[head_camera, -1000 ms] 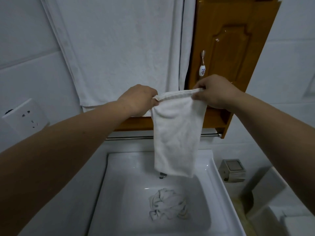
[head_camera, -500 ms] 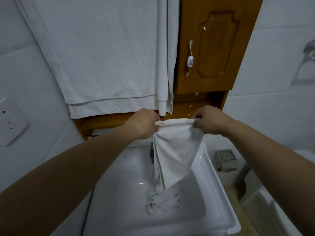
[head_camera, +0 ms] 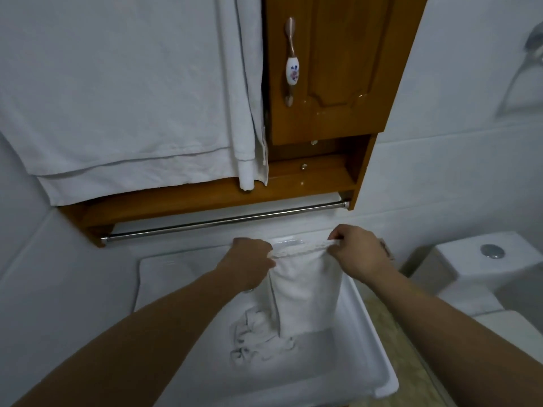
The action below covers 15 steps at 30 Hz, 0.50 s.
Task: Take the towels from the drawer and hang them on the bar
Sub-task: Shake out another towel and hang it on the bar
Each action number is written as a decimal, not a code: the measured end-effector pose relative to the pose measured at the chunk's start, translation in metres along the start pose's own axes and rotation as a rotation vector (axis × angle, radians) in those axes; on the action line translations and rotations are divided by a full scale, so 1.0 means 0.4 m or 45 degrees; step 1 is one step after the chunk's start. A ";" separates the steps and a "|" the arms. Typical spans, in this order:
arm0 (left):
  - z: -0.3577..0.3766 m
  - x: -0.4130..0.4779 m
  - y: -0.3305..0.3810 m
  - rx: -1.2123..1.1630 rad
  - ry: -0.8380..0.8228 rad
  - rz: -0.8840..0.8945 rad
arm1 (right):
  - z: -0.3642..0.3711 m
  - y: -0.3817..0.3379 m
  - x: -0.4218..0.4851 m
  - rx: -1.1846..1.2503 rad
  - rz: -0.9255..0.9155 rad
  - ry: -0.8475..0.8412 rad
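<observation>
I am holding a small towel (head_camera: 305, 286) by its top edge. My left hand (head_camera: 252, 264) pinches one top corner and my right hand (head_camera: 360, 255) pinches the other, so both hands are closed on the cloth. The top edge is pulled flat between them. The rest of the towel hangs down into the white basin (head_camera: 164, 277), and its bottom end looks like it touches the crumpled towel (head_camera: 258, 342) lying there.

The bar (head_camera: 226, 220) is a shiny rod under the wooden cupboard (head_camera: 329, 69). It is above my hands and a bit to the left, and nothing hangs on it. A big towel (head_camera: 117, 98) hangs higher up, over the front of the cupboard.

I think this is the hanging step: the towel is out and spread, but it is not on the bar yet.

Next I need to lift both hands up to the bar, keep the edge tight and level, pass it over the rod and let one side drop behind. I must be careful that the towel does not slip off. The crumpled towel comes after that.
</observation>
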State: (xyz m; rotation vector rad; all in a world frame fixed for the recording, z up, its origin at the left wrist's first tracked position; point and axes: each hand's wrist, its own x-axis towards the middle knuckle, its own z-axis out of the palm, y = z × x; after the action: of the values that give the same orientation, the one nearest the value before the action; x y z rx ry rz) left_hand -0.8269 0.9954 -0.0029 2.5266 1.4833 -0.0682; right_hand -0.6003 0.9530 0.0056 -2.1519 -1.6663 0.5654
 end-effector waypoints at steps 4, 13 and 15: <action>0.076 0.055 0.008 0.023 0.106 0.038 | 0.068 0.074 0.038 0.043 0.035 0.112; 0.097 0.228 0.002 -0.200 0.613 -0.045 | 0.090 0.090 0.174 0.144 -0.031 0.553; 0.087 0.264 0.002 -0.204 0.742 -0.052 | 0.095 0.080 0.212 0.200 -0.041 0.608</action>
State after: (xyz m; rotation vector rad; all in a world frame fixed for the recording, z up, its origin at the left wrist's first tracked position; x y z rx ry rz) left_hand -0.7721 1.0785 -0.0521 2.4974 1.6395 0.8093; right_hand -0.5744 1.0289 -0.0510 -1.9483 -1.3434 0.1457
